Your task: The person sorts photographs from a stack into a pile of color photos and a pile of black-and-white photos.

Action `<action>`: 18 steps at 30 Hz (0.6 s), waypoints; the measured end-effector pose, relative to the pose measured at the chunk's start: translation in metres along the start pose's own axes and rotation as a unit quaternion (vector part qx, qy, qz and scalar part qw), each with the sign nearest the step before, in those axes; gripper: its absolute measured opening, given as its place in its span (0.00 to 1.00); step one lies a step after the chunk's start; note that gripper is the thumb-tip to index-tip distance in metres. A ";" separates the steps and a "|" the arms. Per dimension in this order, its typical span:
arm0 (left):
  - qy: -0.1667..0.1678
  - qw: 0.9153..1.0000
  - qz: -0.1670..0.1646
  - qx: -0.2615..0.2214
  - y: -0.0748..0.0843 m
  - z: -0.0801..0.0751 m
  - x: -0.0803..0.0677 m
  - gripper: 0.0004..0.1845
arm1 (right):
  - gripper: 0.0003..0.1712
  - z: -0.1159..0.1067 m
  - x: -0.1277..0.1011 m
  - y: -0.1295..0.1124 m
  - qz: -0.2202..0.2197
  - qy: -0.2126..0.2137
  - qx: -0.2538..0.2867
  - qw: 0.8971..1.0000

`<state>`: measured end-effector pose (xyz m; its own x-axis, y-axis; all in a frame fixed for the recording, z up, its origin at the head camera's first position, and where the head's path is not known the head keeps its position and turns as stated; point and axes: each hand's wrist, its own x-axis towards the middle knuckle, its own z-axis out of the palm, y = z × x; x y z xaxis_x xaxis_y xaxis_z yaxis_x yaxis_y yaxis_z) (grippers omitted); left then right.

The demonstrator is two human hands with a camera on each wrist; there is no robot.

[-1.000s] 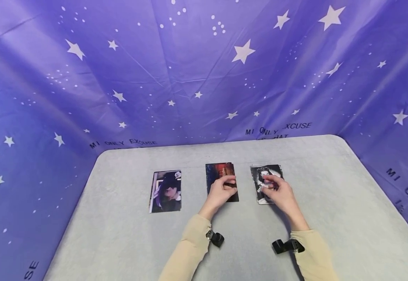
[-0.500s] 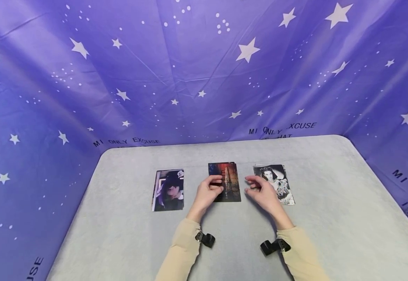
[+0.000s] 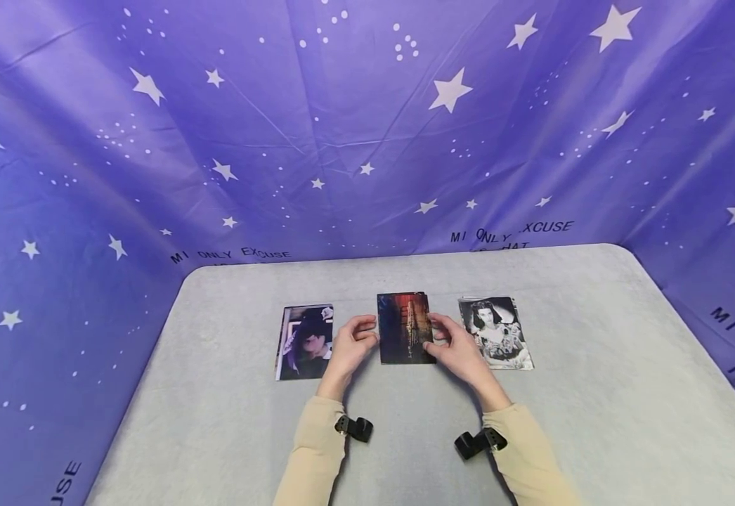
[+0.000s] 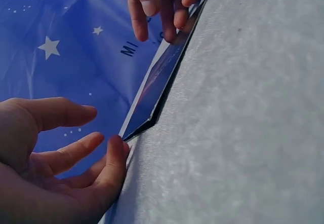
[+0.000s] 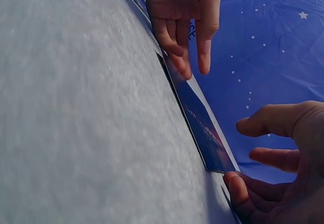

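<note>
A stack of picture cards (image 3: 403,329) lies flat in the middle of the table, its top card dark with red and a golden upright shape. At its left edge is my left hand (image 3: 348,349), fingers loosely bent; in the left wrist view its fingertips (image 4: 117,145) are at the stack's corner. My right hand (image 3: 459,351) is at the opposite edge, and in the right wrist view its lower fingertips (image 5: 234,181) meet the near corner. Neither hand grips the stack. Both thumbs and fingers are spread apart.
To the left lies another card stack (image 3: 307,344) topped by a purple-toned picture. On the right is a stack with a black-and-white portrait (image 3: 502,337), partly behind my right hand. The grey table (image 3: 228,436) meets a purple star-patterned curtain (image 3: 342,126) at the back and sides.
My right hand has come left, off the black-and-white stack, to the middle stack's right edge. My left hand has slid left off the middle stack's top to its left edge.
</note>
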<state>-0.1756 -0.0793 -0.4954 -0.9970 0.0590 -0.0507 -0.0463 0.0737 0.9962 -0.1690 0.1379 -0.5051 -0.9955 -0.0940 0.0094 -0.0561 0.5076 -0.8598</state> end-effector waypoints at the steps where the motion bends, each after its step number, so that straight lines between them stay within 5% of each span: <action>1: 0.000 1.000 -0.002 0.000 -0.004 0.000 0.002 0.22 | 0.33 0.001 0.001 -0.001 -0.001 0.000 0.002 1.000; 18: -0.027 0.998 -0.025 -0.051 -0.020 -0.004 0.008 0.23 | 0.34 0.010 -0.001 -0.007 0.020 0.006 0.079 0.997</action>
<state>-0.1823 -0.0840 -0.5154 -0.9884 0.1120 -0.1022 -0.1055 -0.0239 0.9941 -0.1673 0.1262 -0.5041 -0.9977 -0.0653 -0.0208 -0.0047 0.3688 -0.9295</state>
